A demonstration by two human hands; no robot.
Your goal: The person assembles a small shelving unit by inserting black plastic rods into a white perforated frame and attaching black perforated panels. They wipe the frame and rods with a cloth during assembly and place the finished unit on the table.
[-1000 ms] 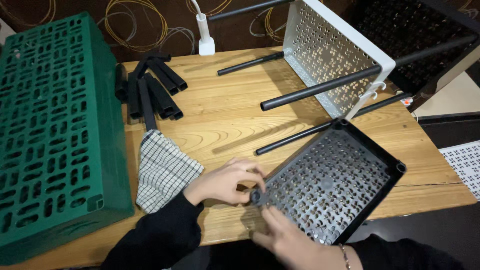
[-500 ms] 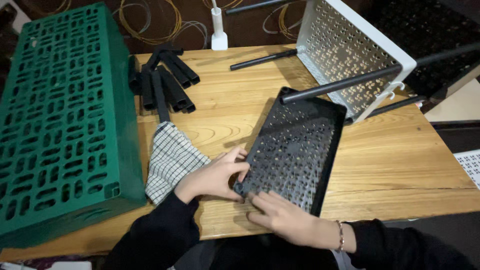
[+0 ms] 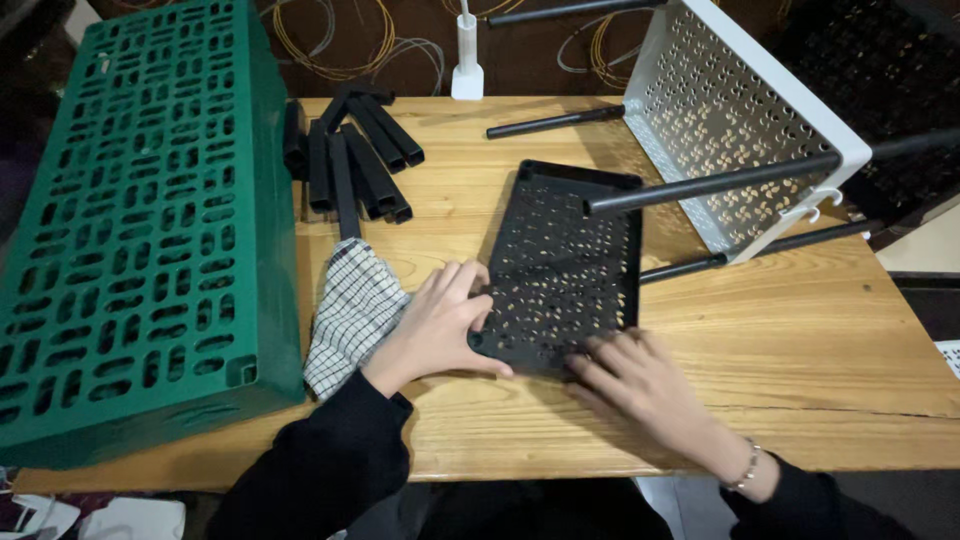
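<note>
— How were the two hands posed?

— The left hand (image 3: 438, 325) was laid palm down at the near left corner of a black perforated tray (image 3: 565, 265), its fingers spread and bent over the tray's edge, the thumb stretched along the near rim. The wrist was angled inward from a black sleeve (image 3: 330, 460). The right hand (image 3: 640, 380) was set flat at the near right corner, fingertips pressed on the tray's rim, a thin bracelet (image 3: 745, 467) seen at the wrist.

— And the grip itself?

— On the left, the grip was narrowed on the tray's corner, so the tray was held there. On the right, the fingers were kept open and only rested against the rim; nothing was closed around.

— Where was the tray found?

— It was lain flat on the wooden tabletop (image 3: 800, 340), directly under and beyond both grips, its far edge reaching away from the person.

— What was placed around the grips?

— Just left of the left grip, a checked cloth (image 3: 350, 310) was draped, touching the hand's outer side. Further left, a large green slotted crate (image 3: 140, 220) was stood. Beyond the cloth, a bundle of black tubes (image 3: 355, 155) was piled. Beyond and right of the right grip, a white perforated shelf (image 3: 740, 130) with black legs was tipped on its side, one leg extended over the tray.
</note>
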